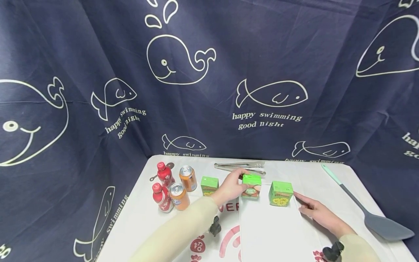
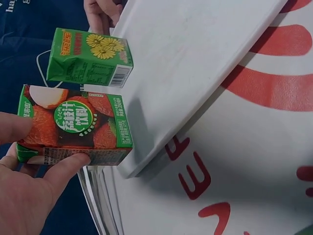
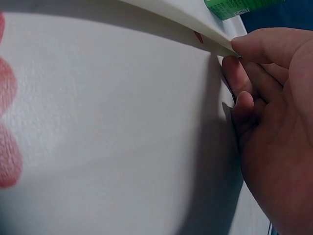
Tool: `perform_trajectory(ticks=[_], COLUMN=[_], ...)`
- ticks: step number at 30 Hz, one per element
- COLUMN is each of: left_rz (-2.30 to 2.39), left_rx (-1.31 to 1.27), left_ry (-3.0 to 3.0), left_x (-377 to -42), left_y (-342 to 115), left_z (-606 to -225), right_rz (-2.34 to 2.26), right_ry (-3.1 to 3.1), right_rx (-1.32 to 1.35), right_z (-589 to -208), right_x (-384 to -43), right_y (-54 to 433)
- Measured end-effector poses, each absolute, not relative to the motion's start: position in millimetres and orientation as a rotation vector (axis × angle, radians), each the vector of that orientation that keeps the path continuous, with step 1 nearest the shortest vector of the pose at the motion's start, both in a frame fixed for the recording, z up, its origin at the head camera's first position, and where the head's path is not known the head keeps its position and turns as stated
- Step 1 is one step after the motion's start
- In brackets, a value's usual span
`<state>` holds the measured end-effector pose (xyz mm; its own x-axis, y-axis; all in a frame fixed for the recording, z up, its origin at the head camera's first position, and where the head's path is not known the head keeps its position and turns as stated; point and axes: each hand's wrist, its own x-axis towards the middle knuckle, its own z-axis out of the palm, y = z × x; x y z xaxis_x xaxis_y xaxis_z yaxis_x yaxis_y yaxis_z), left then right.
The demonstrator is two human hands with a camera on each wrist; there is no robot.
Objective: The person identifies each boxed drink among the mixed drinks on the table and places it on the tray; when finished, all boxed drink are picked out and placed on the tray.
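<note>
In the head view my left hand grips a green-topped lychee juice carton at the far left corner of a white board. The left wrist view shows its thumb and fingers on either side of the carton. A second green carton with yellow flowers stands upright on the board, to the right. My right hand touches the board's right edge near that carton. In the right wrist view the fingertips lie beside the board's edge, some partly hidden.
Left on the table stand two red bottles, two orange cans and another green carton. Metal tongs lie behind the left hand. A grey spatula lies at the right. A dark printed curtain hangs behind.
</note>
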<state>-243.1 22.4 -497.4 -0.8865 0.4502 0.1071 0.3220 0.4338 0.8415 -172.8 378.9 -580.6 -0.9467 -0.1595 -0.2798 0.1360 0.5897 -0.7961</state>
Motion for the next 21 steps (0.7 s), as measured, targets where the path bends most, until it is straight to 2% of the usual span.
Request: perform_trajectory(ticks=[21], left_rz=[1.433], left_rx=[0.63], left_ry=[2.525], left_x=[-243], left_y=[39], left_z=[-513], right_rz=[-1.287], right_ry=[2.512], right_rx=[-0.021], right_z=[-579], right_x=[-171], right_y=[378])
